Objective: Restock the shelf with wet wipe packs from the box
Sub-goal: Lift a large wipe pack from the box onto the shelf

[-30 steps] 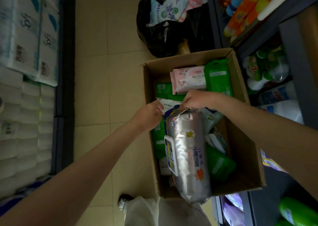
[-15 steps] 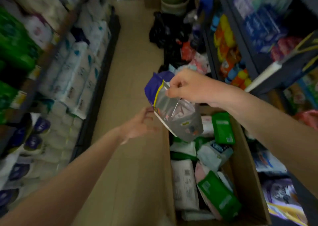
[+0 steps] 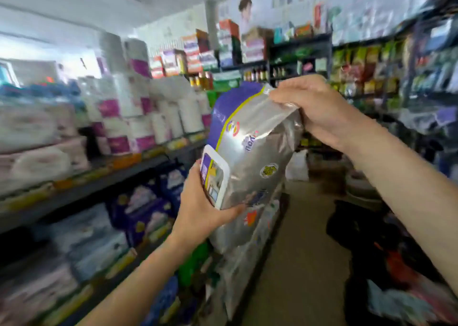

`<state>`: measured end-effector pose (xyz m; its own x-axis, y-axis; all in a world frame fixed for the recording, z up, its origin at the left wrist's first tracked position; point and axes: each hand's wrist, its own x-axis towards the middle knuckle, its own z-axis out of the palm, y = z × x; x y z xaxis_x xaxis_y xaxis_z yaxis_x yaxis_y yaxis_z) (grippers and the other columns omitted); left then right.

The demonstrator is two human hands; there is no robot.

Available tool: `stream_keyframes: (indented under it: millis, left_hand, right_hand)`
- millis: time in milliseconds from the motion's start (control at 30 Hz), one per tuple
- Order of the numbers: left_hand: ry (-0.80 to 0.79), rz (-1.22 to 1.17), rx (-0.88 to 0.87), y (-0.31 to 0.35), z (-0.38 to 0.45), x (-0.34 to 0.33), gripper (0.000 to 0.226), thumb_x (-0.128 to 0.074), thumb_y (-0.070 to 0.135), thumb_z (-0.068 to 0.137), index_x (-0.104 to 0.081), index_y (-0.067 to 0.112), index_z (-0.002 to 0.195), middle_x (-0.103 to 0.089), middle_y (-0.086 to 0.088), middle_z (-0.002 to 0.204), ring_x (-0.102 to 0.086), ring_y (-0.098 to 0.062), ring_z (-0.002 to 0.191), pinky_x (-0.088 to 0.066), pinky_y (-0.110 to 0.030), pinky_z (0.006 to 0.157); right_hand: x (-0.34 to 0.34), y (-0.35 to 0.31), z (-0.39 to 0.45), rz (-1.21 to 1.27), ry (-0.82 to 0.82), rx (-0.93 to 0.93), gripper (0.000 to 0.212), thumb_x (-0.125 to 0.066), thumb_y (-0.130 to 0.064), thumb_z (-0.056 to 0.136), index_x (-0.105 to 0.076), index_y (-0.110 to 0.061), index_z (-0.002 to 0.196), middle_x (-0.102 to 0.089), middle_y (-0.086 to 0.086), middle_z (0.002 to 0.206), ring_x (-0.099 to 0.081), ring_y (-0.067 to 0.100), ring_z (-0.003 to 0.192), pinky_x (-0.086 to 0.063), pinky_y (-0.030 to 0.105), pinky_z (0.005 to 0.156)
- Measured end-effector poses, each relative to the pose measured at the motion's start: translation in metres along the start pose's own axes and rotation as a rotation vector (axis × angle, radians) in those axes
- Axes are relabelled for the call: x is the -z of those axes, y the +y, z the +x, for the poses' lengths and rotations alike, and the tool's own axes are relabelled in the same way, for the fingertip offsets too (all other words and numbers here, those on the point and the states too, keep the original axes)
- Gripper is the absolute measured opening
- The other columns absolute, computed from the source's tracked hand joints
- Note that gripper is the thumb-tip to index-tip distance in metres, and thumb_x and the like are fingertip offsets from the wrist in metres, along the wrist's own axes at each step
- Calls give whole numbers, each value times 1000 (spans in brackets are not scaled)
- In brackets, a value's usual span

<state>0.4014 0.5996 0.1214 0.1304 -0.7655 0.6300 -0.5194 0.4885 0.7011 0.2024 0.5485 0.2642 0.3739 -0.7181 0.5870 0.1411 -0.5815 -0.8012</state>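
Silver foil makes up most of the long wet wipe pack (image 3: 250, 157), which has a purple band edged in yellow along its upper left side and a white rigid flip lid (image 3: 214, 179) on the face turned toward the left shelf. It is held up in the aisle, standing roughly on end and tilted a little, between both hands and clear of any shelf board. The right hand (image 3: 314, 110) grips its crimped top end from above, fingers curled over the seam and thumb hidden behind the foil. The left hand (image 3: 200, 214) cups the lower part from below, thumb lying across the silver front just under the lid and the other fingers wrapped round the back, out of sight. Left of the pack runs a grey metal shelf (image 3: 104, 179) with yellow price strips on its edge; white toilet paper rolls with magenta labels (image 3: 138, 112) are stacked on its top level, and purple packaged goods (image 3: 146, 209) sit one level down. Green packs (image 3: 193, 261) show lower still, just beside the left wrist, though blur hides what they are. Across the beige tiled floor (image 3: 297, 263), dark shelving (image 3: 396, 82) on the right carries mixed coloured packets, too smeared to identify.
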Motion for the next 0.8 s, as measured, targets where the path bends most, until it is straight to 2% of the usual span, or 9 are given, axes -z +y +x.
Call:
stream_keyframes:
  millis: [67,167,233,300,400,467,533,700,800]
  left_hand:
    - [201,234,-111,24,22,63,90,-78,53,41,-41,26,118,-52,5,111,-53,-16,106,-48,-43,92]
    - [451,662,-290,66,39,145,95,-67,57,45,-39,17,126,-48,-2,109,-41,-20,102,-36,-37,91]
    - [544,895,-414,91,42,192,90,-60,57,53,-38,16,130,-49,-8,118,-37,-22,106,-29,-35,92]
    - [578,1119,-519,107,44,231,83,-62,53,60,-41,13,130,-50,-12,121,-36,-24,109,-27,-35,93]
    - [566,1365,-608,122,46,274,80,-69,43,62,-43,10,130,-51,-15,121,-36,-26,110,-24,-37,97]
    - [572,1435,-601,128,45,293,80,-66,43,61,-42,11,130,-53,-15,121,-36,-25,111,-24,-37,97]
    - [578,1478,-575,128,43,310,82,-69,42,60,-41,11,130,-53,-15,121,-36,-24,111,-23,-36,98]
    - [588,1700,-597,113,44,350,80,-73,41,62,-43,12,130,-55,-13,121,-38,-24,113,-25,-36,100]
    - [727,1697,-560,112,61,375,85,-74,39,57,-38,15,130,-53,-12,122,-37,-23,112,-28,-37,99]
  right_hand:
    - [-27,-29,25,28,-1,127,33,-62,-9,81,-56,-17,50,-48,-11,44,-45,-2,45,-33,11,46]
    - [-59,-46,53,-41,-5,229,44,-57,-12,90,-55,-18,47,-46,-14,43,-42,-5,44,-31,9,47]
    - [-81,-49,68,-152,32,300,32,-56,-13,91,-53,-21,60,-48,-13,53,-42,-4,50,-35,16,55]
    - [-111,-57,76,-339,119,408,7,-64,-16,86,-57,-16,85,-57,-1,79,-53,8,69,-44,30,68]
    - [-170,-77,69,-577,129,743,65,-62,-45,72,-47,-9,124,-42,8,121,-42,21,113,-37,31,98]
    - [-207,-81,67,-803,100,895,89,-58,-63,64,-36,-15,135,-30,11,137,-25,23,127,-27,37,108]
    - [-237,-74,77,-1017,171,979,104,-66,-67,61,-24,-18,142,-18,11,146,-13,29,136,-16,50,112]
    - [-304,-49,112,-919,329,1060,105,-73,-59,63,-20,-17,144,-15,12,148,-12,36,138,-9,53,113]
    - [-337,-49,135,-632,477,927,97,-71,-50,69,-22,-15,145,-13,16,151,-12,34,139,-17,55,113]
